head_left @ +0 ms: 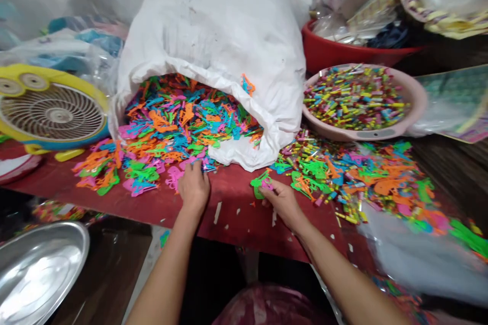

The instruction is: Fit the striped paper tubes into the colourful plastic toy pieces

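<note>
My right hand point(282, 202) is closed, pinching small plastic toy pieces point(261, 183), green and pink, just above the red tabletop point(232, 203). At the front edge of a heap of similar orange, green, blue and pink plastic pieces point(183, 117), my left hand point(195, 186) has its fingers curled down. A pink piece point(174, 177) lies right beside those fingers; whatever they grip is hidden. The heap spills from the mouth of a big white sack point(221, 25).
A yellow and blue fan point(57, 111) stands left. On the right, a pink basin point(414, 106) holds small colourful cylinders, with a red basin point(320, 48) behind. More pieces point(396, 177) lie mixed with cylinders on the table's right. A metal bowl point(46, 269) sits lower left.
</note>
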Demonstrator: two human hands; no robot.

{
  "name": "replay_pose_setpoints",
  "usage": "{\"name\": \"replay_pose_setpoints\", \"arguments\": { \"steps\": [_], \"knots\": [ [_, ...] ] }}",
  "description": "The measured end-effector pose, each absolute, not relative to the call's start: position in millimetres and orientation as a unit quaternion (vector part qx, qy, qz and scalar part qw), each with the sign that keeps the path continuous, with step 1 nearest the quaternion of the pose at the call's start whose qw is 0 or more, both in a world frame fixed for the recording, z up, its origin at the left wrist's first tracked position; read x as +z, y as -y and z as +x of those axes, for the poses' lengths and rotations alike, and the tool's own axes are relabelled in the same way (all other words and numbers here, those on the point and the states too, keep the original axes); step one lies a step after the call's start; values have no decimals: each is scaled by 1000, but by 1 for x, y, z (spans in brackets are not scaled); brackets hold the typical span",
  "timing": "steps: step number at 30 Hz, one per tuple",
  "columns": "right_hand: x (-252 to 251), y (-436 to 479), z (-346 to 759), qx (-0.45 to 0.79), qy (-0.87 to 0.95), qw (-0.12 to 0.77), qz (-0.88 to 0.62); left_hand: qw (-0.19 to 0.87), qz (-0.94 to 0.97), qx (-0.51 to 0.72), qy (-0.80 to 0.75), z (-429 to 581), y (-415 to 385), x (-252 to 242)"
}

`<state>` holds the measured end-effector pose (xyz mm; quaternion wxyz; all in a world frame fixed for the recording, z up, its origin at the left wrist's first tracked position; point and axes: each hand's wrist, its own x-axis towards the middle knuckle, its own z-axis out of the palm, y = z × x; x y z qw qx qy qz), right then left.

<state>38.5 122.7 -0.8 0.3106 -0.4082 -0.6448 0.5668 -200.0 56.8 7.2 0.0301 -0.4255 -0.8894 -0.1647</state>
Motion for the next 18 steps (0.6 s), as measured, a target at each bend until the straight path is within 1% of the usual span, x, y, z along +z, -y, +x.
{"name": "replay_pose_setpoints", "arguments": {
  "steps": [2,4,6,8,10,13,18],
  "knots": [
    [0,-123,38,559,653,315,-401,58,-410,-193,889,-193,-62,11],
    [3,-124,41,551,659,325,-396,64,-436,-264,858,-177,-69,14],
    [8,-125,47,536,659,345,-399,19,-509,-351,786,-153,-80,17],
    [14,-125,59,514,646,380,-417,-50,-597,-399,695,-126,-97,18],
    [17,-125,75,497,608,431,-444,-85,-663,-379,640,-98,-119,21],
    [14,-124,104,505,535,493,-465,-90,-750,-274,595,-62,-157,27],
    [6,-121,142,546,450,522,-476,-65,-832,-171,524,-29,-203,34]
  ]
}}
